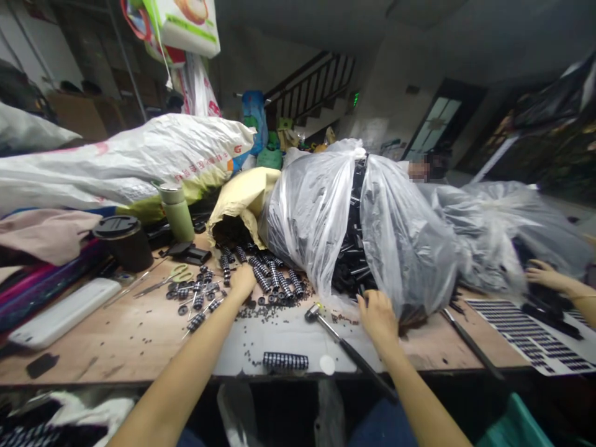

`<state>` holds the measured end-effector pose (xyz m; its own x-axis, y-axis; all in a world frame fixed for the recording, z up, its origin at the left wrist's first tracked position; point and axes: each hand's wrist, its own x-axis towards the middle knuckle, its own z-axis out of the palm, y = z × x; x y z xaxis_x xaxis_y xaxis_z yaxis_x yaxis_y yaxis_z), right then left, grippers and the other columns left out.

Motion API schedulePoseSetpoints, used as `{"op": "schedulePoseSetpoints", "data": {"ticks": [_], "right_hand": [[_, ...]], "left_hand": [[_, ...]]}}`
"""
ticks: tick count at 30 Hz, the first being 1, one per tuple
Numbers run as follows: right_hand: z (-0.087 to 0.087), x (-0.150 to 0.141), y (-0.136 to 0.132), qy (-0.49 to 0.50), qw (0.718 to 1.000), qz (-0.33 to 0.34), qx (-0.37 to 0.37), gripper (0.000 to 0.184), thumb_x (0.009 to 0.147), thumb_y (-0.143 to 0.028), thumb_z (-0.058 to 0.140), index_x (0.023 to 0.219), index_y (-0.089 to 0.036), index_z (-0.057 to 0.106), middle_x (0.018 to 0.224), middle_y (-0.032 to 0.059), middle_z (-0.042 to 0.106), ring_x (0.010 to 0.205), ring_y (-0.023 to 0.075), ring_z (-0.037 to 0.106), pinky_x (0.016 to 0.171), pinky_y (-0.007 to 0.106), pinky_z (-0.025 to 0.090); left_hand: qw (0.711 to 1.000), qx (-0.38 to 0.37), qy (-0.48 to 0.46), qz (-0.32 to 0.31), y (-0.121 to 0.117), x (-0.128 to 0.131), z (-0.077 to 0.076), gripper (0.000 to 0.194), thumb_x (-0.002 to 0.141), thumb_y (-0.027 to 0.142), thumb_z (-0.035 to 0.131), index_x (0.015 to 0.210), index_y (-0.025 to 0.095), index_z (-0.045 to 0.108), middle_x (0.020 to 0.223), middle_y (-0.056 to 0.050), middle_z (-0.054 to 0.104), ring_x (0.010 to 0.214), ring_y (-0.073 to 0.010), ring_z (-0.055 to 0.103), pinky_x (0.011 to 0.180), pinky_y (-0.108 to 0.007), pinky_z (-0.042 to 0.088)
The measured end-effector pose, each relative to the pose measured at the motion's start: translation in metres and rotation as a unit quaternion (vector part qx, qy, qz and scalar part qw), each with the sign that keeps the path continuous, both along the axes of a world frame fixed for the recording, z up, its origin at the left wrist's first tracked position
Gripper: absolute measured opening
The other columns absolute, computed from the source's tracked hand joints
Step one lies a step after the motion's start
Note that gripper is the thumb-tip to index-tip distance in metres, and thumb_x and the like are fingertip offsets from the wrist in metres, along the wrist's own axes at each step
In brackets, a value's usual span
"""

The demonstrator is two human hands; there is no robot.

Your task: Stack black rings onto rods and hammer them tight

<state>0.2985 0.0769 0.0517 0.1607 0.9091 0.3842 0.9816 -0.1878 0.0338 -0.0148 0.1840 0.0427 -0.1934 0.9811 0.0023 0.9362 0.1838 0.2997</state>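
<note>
My left hand (243,280) reaches in among several black cylinders with pale checkered bands (282,282). Its fingers look curled, and whatever they hold is hidden behind the hand. At the mouth of a large clear plastic bag (311,217), my right hand (378,313) has its fingers bent against the black parts (349,273) spilling there; a dark piece shows at the fingertips, too small to name. Between my hands lies a hammer-like tool (347,347) with a metal head and black grip. One banded cylinder (285,361) rests alone near the table's front edge.
Scissors (179,273), a dark lidded cup (123,241), a green bottle (176,214) and a white box-like object (65,312) stand or lie left. A yellow paper sack (246,192) opens behind the cylinders. At right, another person's hand (549,276) is near label sheets (521,332).
</note>
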Motion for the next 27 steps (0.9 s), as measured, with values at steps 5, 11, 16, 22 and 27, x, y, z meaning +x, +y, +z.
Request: {"op": "schedulePoseSetpoints", "data": {"ticks": [5,11,16,22,27], "right_hand": [[0.002,0.013,0.031,-0.024,0.998,-0.042,-0.036,0.018,0.078,-0.019,0.048,0.076,-0.008,0.062,0.088,0.0176,0.056,0.084,0.0262,0.052,0.060,0.031,0.037],[0.040,0.010,0.005,-0.052,0.993,0.068,-0.078,0.018,0.082,-0.021,0.045,0.081,-0.017,0.062,0.082,0.0083,0.061,0.084,0.0220,0.053,0.072,0.033,0.037],[0.073,-0.026,-0.015,-0.105,0.934,0.328,-0.098,0.018,0.080,-0.013,0.048,0.075,-0.021,0.064,0.108,0.0046,0.058,0.109,0.0234,0.043,0.099,0.049,0.016],[0.063,-0.076,-0.016,0.036,0.907,0.412,-0.077,0.051,0.070,-0.026,0.063,0.118,-0.020,0.048,0.135,0.0114,0.034,0.124,0.0260,0.028,0.102,0.047,0.020],[0.035,-0.099,-0.027,0.200,0.892,0.395,-0.090,0.103,0.050,-0.033,0.075,0.134,-0.013,0.020,0.135,0.0167,0.030,0.125,0.0278,0.027,0.102,0.043,0.026]], "left_hand": [[0.989,0.113,-0.089,-0.015,-0.030,0.013,-0.009,0.034,0.087,0.019,0.031,0.115,0.009,0.046,0.103,-0.016,0.060,0.092,-0.0217,0.060,0.078,-0.033,0.045],[0.942,0.224,-0.216,-0.128,-0.099,0.044,0.017,0.030,0.084,0.032,0.043,0.107,0.015,0.051,0.101,-0.008,0.061,0.097,-0.0188,0.056,0.085,-0.032,0.044],[0.894,0.205,-0.209,-0.338,-0.126,0.076,0.047,0.033,0.076,0.029,0.055,0.108,0.019,0.054,0.103,-0.008,0.058,0.093,-0.0201,0.057,0.080,-0.031,0.044],[0.887,0.069,-0.396,-0.227,-0.119,0.082,0.024,0.012,0.069,0.021,0.057,0.059,0.014,0.059,0.053,0.001,0.056,0.051,-0.0123,0.053,0.052,-0.022,0.040],[0.804,0.011,-0.589,-0.081,-0.129,0.067,0.016,0.024,0.064,0.035,0.064,0.071,0.013,0.058,0.045,0.006,0.047,0.033,-0.0045,0.034,0.033,-0.017,0.025]]}}
